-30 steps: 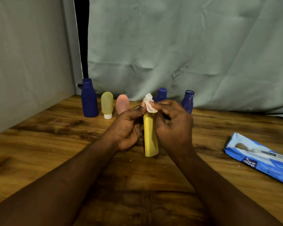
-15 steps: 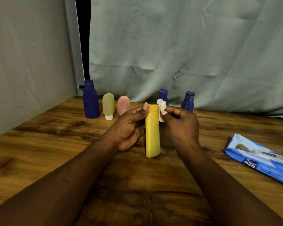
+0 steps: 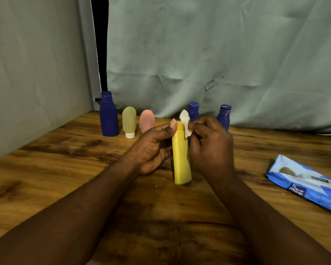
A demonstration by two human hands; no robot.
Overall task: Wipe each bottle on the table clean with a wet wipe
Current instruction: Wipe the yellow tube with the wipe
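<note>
1. The yellow bottle [image 3: 181, 155] is upright at mid-table [image 3: 65, 169], between both hands. Its lower end is at the wood, but contact cannot be confirmed.
2. The left hand [image 3: 153, 148] grips the bottle from the left. The thumb lies up the near edge to the top. The fingers curl behind the bottle and are mostly hidden.
3. The right hand [image 3: 210, 148] pinches a small crumpled wipe [image 3: 185, 121] against the bottle's upper right edge, with its fingers curled. The fingertips are partly covered by the wipe.
4. The wipe stands above the bottle's top. The top itself is masked by the thumb and the wipe.
5. Back row, at the cloth [image 3: 218, 54]: a tall blue bottle [image 3: 109, 115] and a green tube [image 3: 129, 119] on a white cap are in full view. The base of the pink tube [image 3: 147, 120] is hidden by the left hand.
6. Only the cap and neck of the middle blue bottle [image 3: 193, 110] show above the right hand. The lower body of the right blue bottle [image 3: 224, 115] is hidden behind that hand.
7. The pack [image 3: 304, 184] lies flat at the right, well apart from the hands, and is cut off by the frame edge. "mee mee" is legible; the other print is too small to read.
8. Both forearms are cut off at the bottom edge.
</note>
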